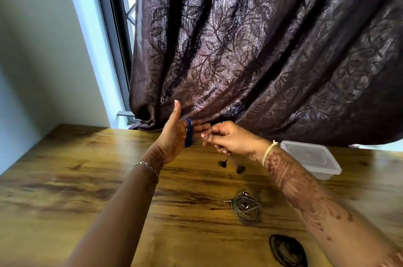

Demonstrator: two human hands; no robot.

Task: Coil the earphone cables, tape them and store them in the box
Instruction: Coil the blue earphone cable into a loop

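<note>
A: Big to small: curtain (261, 48) behind, table (87, 179) below, box (311, 158) at the table's far right. Its lid looks on, and it's well apart from the hands.

B: Hands?

A: Left hand (174, 136) is raised over the far edge, fingers straight, thumb up. Blue cable (188, 133) is wound round the fingers in a few turns. Right hand (231, 138) is just beside it, pinching the cable's free run. Earbuds (222, 163) dangle under that hand, off the table.

B: Other sets?

A: Grey coil (246, 207) lies loose on the table by the right forearm, black coil (287, 249) nearer the front edge. I can't see tape on either, and no roll is in view.

B: So mid-coil?

A: That's my read. To do it well:
- Use light, even tension.
- Lay each turn beside the last, not crossed.
- Don't tug where the earbuds split.
- Leave a short tail.
- Pinch across the bundle before sliding it off the fingers, or it'll likely spring open before taping.

The box lid needs to come off later.
</note>
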